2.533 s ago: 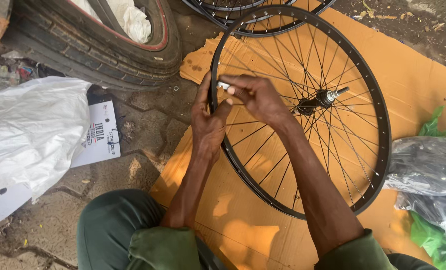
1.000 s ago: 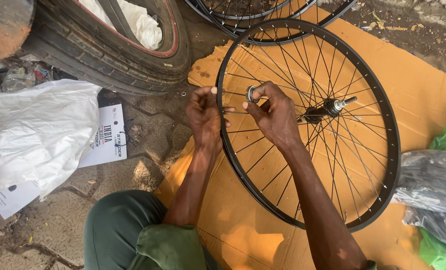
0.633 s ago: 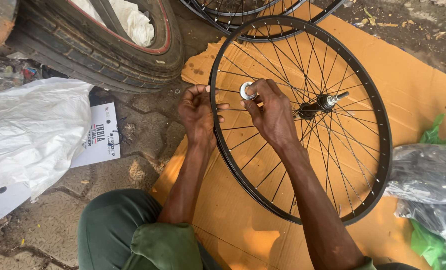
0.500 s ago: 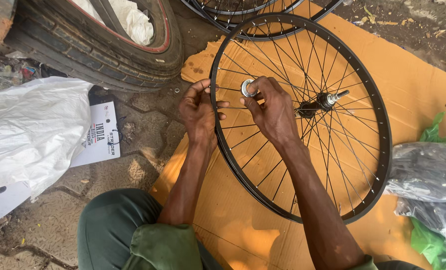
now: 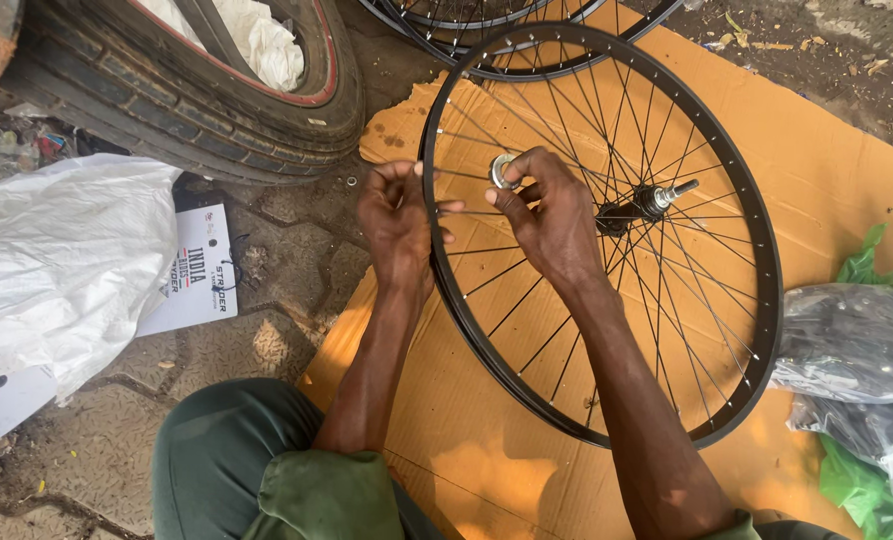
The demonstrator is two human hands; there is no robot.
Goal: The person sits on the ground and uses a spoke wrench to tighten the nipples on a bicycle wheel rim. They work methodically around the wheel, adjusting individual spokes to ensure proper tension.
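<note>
Right hand (image 5: 552,215) pinching small round spoke tool (image 5: 502,171) inside wheel (image 5: 607,230) lying on cardboard (image 5: 827,170); left hand (image 5: 397,215) curled on rim (image 5: 433,250); spokes all laced, hub fitted, tyre not mounted, tensioning seemingly underway

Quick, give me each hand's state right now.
Left hand: fingers closed on the wheel rim.
Right hand: fingers pinching a small round silver tool at the spokes.
</note>
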